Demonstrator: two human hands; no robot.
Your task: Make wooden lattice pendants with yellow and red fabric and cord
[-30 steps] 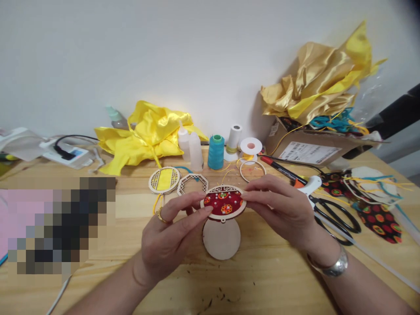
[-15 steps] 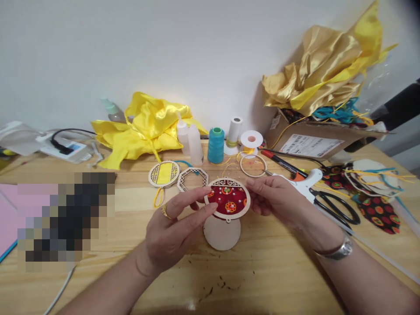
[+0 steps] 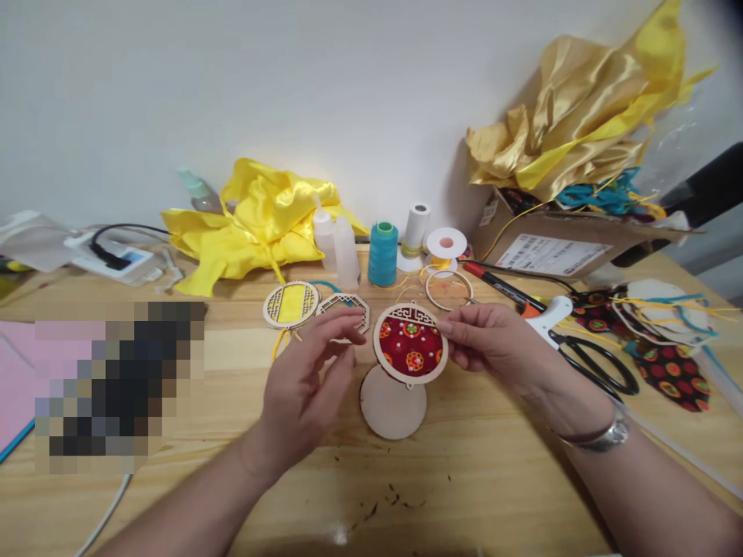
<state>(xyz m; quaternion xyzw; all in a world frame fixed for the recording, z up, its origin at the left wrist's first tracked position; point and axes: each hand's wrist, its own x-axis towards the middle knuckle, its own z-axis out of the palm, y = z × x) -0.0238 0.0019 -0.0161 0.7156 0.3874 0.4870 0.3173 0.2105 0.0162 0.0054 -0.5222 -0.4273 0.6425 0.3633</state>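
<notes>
Between thumb and fingers, my right hand [image 3: 487, 340] grips the right edge of a round wooden frame [image 3: 411, 344]. Dark red patterned fabric with small white beads fills it, below a cut-out lattice at the top. My left hand [image 3: 316, 379] is just left of the frame, fingers apart and holding nothing. Under the frame, a plain wooden disc [image 3: 393, 406] lies on the table, its upper edge partly covered. Behind my left fingers are an octagonal lattice frame [image 3: 351, 309] and a round lattice frame with yellow fabric [image 3: 292, 305].
Yellow satin cloth [image 3: 255, 224], squeeze bottles [image 3: 347, 251] and a teal thread spool [image 3: 383, 254] stand along the wall. On the right lie a white glue gun [image 3: 551, 319], black-handled scissors [image 3: 600, 363] and a cardboard box [image 3: 546, 240] with fabric. A blurred dark object [image 3: 128, 379] is at left.
My left hand has let go of the red-fabric frame and drawn back to the left. The frame, held by my right hand, is tilted more upright and slightly further right.
</notes>
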